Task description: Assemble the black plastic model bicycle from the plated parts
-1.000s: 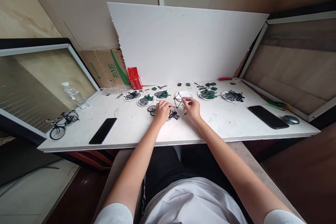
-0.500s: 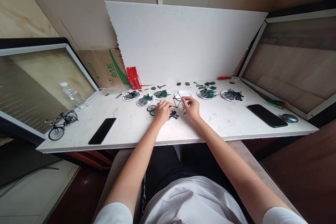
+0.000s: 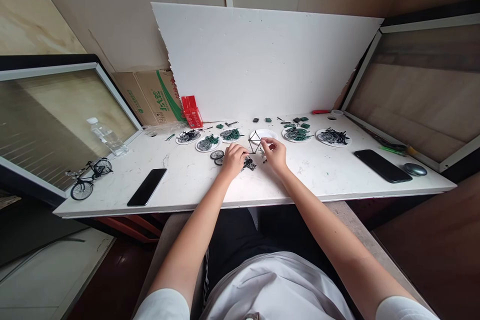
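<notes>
A thin dark miniature bicycle frame [image 3: 255, 146] stands up between my two hands, above the white tabletop. My left hand [image 3: 234, 159] is closed, its fingertips pinching the frame's lower left end. On the other side, my right hand [image 3: 275, 154] has thumb and finger pinched at the frame's right edge; any smaller part between them is too small to make out. Small black wheels [image 3: 216, 157] lie just left of my left hand. Other black bicycle parts [image 3: 249, 164] lie on the table between the hands, partly covered by the left one.
Paper plates with black and green parts [image 3: 208, 143] line the back, with an empty-looking plate [image 3: 268, 133] behind the frame. An assembled toy bicycle [image 3: 90, 178], a phone [image 3: 147, 187] and a bottle [image 3: 107, 136] are left. Another phone [image 3: 382, 165] and a mouse [image 3: 414, 169] are right.
The fingers of my right hand have shifted very slightly at the frame's right side. The whole view has moved a touch; both hands otherwise keep their places.
</notes>
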